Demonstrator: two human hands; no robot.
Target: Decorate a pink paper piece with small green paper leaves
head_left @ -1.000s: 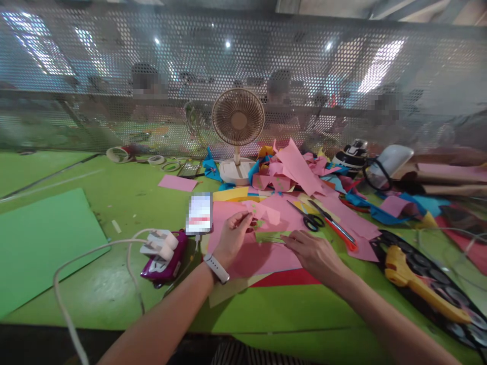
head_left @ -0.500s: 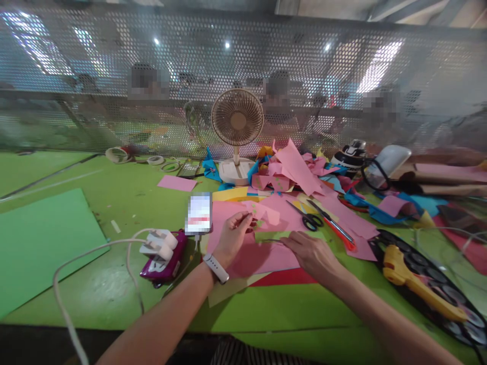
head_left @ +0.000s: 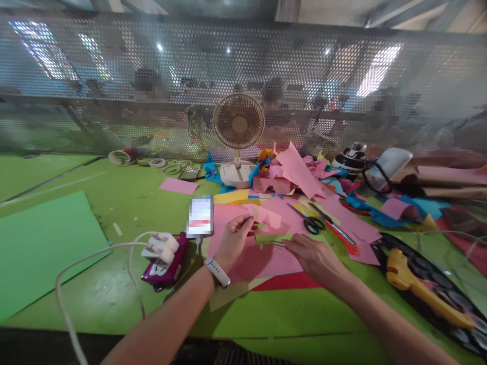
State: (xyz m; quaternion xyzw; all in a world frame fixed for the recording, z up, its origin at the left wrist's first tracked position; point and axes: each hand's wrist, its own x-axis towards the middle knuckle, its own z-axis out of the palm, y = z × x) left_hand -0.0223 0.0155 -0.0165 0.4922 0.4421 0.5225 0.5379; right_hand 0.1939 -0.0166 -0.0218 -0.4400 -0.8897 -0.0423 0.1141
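Note:
My left hand point(head_left: 236, 235), with a watch on its wrist, is closed in a pinch at the left end of a small pink paper piece point(head_left: 271, 217). Tiny green bits point(head_left: 261, 226) show at its fingertips. My right hand point(head_left: 310, 251) grips thin metal tweezers point(head_left: 273, 243); their tips are slightly apart and point left, a little below the pink piece. Under both hands lie pink sheets point(head_left: 243, 261), with a red sheet point(head_left: 287, 282) at the near edge. Black-handled scissors point(head_left: 312, 224) and a red utility knife point(head_left: 342, 238) rest to the right.
A phone point(head_left: 200, 215) and a purple power strip point(head_left: 163, 268) with white chargers are on the left. Behind stand a fan point(head_left: 238, 124) and a heap of paper scraps point(head_left: 297, 170). A yellow glue gun point(head_left: 426, 286) lies on a black tray at the right.
The view has tilted slightly, so everything sits a little lower. The tweezers' two arms now show apart. Both hands keep nearly the same place.

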